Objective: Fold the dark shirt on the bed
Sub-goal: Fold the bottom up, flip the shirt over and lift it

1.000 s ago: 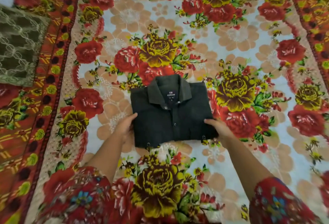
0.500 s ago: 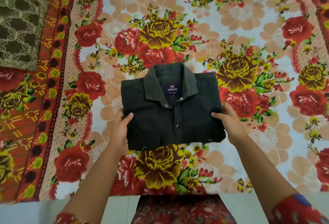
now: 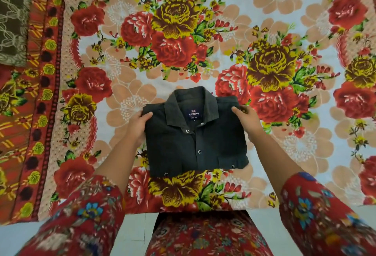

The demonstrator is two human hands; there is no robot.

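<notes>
The dark shirt (image 3: 195, 139) is folded into a neat rectangle, collar up and snap buttons showing, near the front edge of the bed (image 3: 223, 21). My left hand (image 3: 136, 126) grips its left edge with the thumb on top. My right hand (image 3: 247, 122) grips the right edge near the shoulder, thumb over the fabric. Whether the shirt rests on the bed or is held just above it, I cannot tell.
A floral bedsheet in red, yellow and peach covers the bed. A green lace-patterned cushion (image 3: 12, 17) lies at the far left. The bed's front edge (image 3: 183, 212) runs just below the shirt, with pale floor and my red floral clothing beneath.
Both hands have slid from the shirt's lower sides up toward its shoulders, gripping it. The shirt has come closer to the bed's front edge as the view shifted back.
</notes>
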